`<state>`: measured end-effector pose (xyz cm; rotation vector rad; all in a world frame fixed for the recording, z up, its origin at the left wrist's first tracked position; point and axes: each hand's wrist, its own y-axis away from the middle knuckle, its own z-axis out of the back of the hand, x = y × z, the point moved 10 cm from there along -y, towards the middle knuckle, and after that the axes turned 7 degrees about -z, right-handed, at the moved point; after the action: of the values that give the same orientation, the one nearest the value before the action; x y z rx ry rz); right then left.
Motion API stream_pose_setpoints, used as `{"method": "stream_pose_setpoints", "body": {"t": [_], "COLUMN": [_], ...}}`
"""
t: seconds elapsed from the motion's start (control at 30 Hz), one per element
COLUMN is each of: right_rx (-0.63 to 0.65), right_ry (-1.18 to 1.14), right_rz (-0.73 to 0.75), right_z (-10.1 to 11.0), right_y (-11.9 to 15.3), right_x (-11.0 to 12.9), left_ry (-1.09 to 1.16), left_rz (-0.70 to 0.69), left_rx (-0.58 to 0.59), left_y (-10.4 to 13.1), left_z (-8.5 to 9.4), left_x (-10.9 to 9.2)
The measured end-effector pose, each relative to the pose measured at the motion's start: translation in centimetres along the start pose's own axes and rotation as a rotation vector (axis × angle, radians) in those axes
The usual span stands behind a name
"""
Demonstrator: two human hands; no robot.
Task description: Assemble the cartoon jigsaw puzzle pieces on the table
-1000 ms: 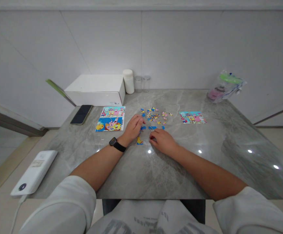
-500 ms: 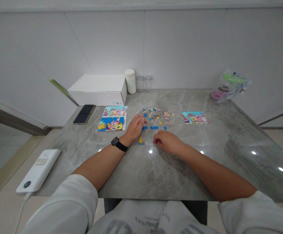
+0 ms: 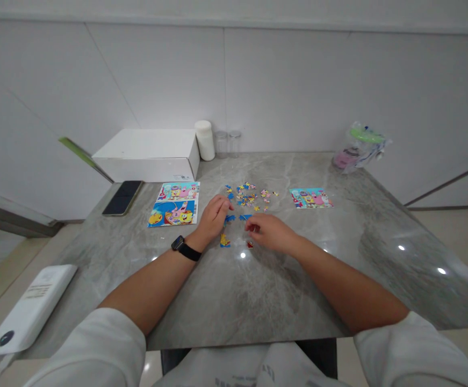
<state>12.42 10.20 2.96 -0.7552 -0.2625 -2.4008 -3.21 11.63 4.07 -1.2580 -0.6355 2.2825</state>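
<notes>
My left hand [image 3: 214, 217] rests on the table left of the loose puzzle pieces, its fingers bent and pressed together. Whatever lies under its fingertips is hidden. Close by its wrist side is a yellow-and-blue puzzle piece [image 3: 224, 242]. My right hand [image 3: 271, 231] hovers low with curled fingers and a gap between thumb and forefinger; I see nothing gripped there. Its fingertips are beside a blue puzzle piece [image 3: 245, 217]. A small red puzzle piece [image 3: 250, 245] lies just below that hand. Beyond both hands is a scattered pile of colourful puzzle pieces [image 3: 246, 199].
Cartoon picture sheets [image 3: 173, 214] lie left, and another picture card [image 3: 311, 198] right. Around them are a phone [image 3: 123, 198], a white box [image 3: 149, 153], a white bottle [image 3: 205, 141], two clear glasses [image 3: 228, 144], a plastic bag [image 3: 358, 148] and a white power bank [image 3: 32, 309].
The red piece now shows on the table below my right hand, whose fingers have moved up toward the blue pieces. My left hand stays in place. The whole view has shifted slightly.
</notes>
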Motion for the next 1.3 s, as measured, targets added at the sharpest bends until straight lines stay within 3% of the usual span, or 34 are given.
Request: {"method": "stream_pose_setpoints", "body": {"t": [0.07, 0.17, 0.27, 0.33, 0.43, 0.53, 0.67, 0.8, 1.3], "right_rx": [-0.190, -0.499, -0.726, -0.829, -0.773, -0.671, -0.483, -0.388, -0.440], "right_ry": [-0.149, -0.439, -0.609, -0.547, -0.337, -0.207, 0.006, 0.120, 0.139], "right_rz": [-0.056, -0.149, -0.172, -0.211, -0.244, -0.233, -0.180, -0.220, -0.321], "right_z": [3.2, 7.9, 10.3, 10.7, 9.5, 8.1, 6.3, 5.0, 5.2], "right_y": [-0.8, -1.1, -0.7, -0.4, -1.2, -1.9, -2.9, -3.4, -3.3], "right_x": [-1.7, -6.3, -11.4, -14.2, -15.9, -15.6, -13.6, -13.4, -14.1], "left_ry": [0.002, 0.007, 0.036, 0.069, 0.107, 0.111, -0.026, -0.121, -0.079], "left_rz": [0.000, 0.048, 0.138, 0.176, 0.231, 0.271, 0.246, 0.247, 0.246], "left_rx": [-0.015, -0.059, -0.120, -0.180, -0.307, -0.347, -0.197, -0.106, -0.048], "left_y": [-0.1, 0.0, 0.1, 0.0, -0.2, -0.4, -0.6, -0.2, 0.0], "left_z": [0.1, 0.5, 1.2, 2.1, 4.1, 5.2, 4.1, 2.8, 1.3], "left_x": [0.2, 0.9, 1.7, 2.0, 2.5, 3.4, 4.1, 4.5, 4.7]}}
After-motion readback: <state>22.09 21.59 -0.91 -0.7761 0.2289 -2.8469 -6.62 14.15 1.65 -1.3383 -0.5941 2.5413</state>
